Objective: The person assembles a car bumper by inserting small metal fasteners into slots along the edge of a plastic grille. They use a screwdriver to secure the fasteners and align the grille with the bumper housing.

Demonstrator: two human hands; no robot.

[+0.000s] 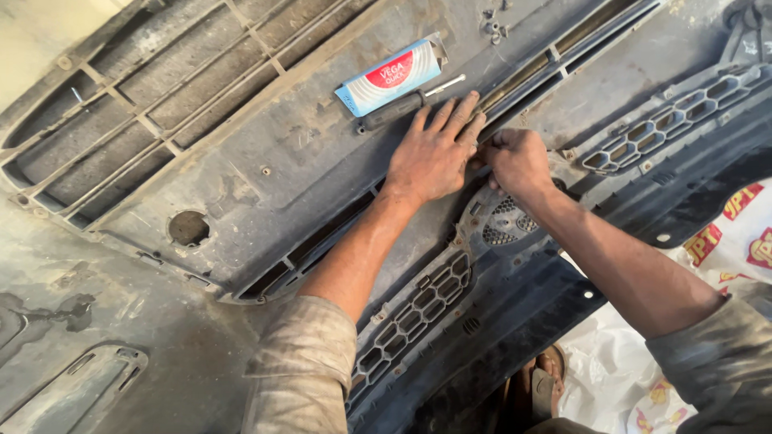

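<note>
A large dusty grey plastic car bumper panel (265,153) with grille slots lies face down under me. My left hand (434,153) rests flat on it, fingers spread and pressing beside a long slot. My right hand (516,161) is curled next to it, fingertips pinched at the slot edge just right of my left fingers; what it pinches is hidden. A honeycomb grille strip (418,309) runs below my forearms. A blue, white and red adhesive packet (390,76) lies just beyond my left fingers, with a dark tool handle (392,111) and a thin white stick (444,84) beside it.
A round hole (188,228) opens in the panel at the left. Another honeycomb grille section (675,120) lies at the right. A white plastic sack with red and yellow print (724,241) sits at the lower right. A sandalled foot (540,386) shows at the bottom.
</note>
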